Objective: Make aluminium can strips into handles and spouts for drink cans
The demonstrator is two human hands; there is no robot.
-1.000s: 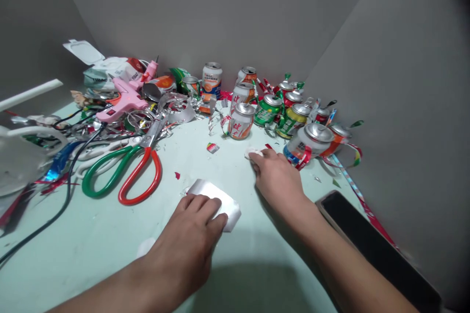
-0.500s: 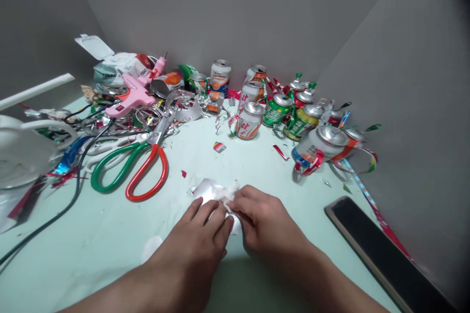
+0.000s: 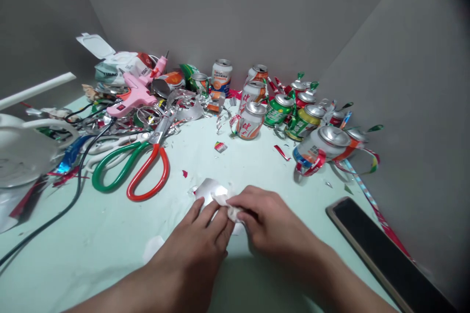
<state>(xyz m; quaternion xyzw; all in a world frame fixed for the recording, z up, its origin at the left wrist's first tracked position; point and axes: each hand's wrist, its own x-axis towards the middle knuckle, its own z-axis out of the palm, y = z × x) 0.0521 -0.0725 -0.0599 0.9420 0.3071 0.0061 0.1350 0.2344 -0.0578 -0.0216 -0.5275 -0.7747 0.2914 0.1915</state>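
Note:
A piece of silvery metal sheet (image 3: 207, 189) lies on the table in front of me, partly covered by my hands. My left hand (image 3: 200, 234) rests on its near part with fingers spread and stretched out, holding it down. In my right hand (image 3: 270, 220) a crumpled white wipe (image 3: 233, 212) is pinched between thumb and fingers, pressed against the sheet beside my left fingertips. A white scrap (image 3: 152, 247) lies to the left of my left wrist.
Scissors with green and red handles (image 3: 149, 171) lie left, near a pink glue gun (image 3: 134, 93), its black cord and a heap of metal scraps. Several cut drink cans (image 3: 251, 121) with handles and lids stand behind and to the right. A black phone (image 3: 378, 249) lies at the right.
My right hand has moved slightly nearer to me, drawing the wipe across the sheet, and more of the sheet's far part shows. My left hand has stayed nearly in place.

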